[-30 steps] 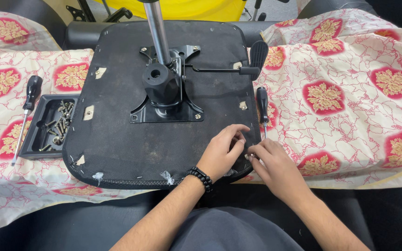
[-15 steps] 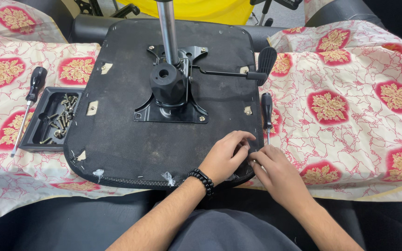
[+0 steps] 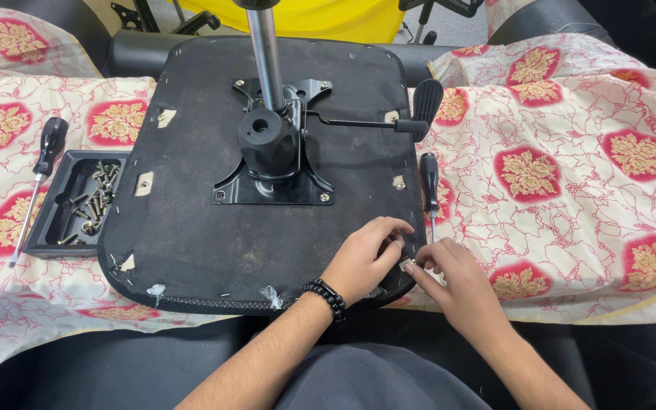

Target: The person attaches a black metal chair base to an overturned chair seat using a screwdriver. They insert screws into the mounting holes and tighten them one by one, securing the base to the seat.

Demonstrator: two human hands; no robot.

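**Both hands at the near right corner of an upturned chair seat**

A black-handled screwdriver [image 3: 39, 175] lies at the left edge of the patterned cloth [image 3: 571, 175], just beside a black tray [image 3: 55, 220] holding loose screws [image 3: 94, 203]. The tray touches the left edge of the upturned black seat base [image 3: 191, 228], whose metal mounting plate [image 3: 275, 182] and upright gas cylinder [image 3: 265, 53] stand at its middle, with a lever [image 3: 389, 121] reaching toward the right edge. The left hand [image 3: 362, 262], a black bead bracelet [image 3: 326, 296] on its wrist, rests on the seat's near right corner, fingers curled narrow. The right hand [image 3: 453, 277] meets it there, fingers pinched on a small metal piece [image 3: 406, 263] too small to tell. A second screwdriver [image 3: 429, 186] lies just beyond the right hand, beside the seat's right edge.
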